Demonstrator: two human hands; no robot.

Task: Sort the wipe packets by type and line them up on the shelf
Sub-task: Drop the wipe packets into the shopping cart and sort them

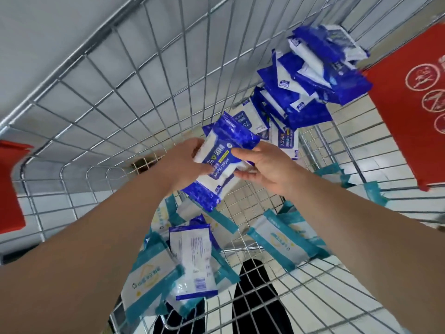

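Note:
Both hands hold a small stack of blue-and-white alcohol wipe packets [224,162] above the wire cart basket [101,97]. My left hand [185,165] grips the stack's left side, and my right hand [267,168] pinches its right edge. More blue packets [310,75] lean in a pile against the far right corner of the basket. Teal-and-white wipe packets [284,239] lie loose on the basket floor, with another teal packet [147,283] at the near left. One blue packet [192,261] lies back side up among them.
A red child-seat flap [414,102] with white prohibition signs hangs on the cart's right side. A red part [9,189] sits at the left edge. White floor tiles and my dark trouser legs [257,302] show through the mesh below.

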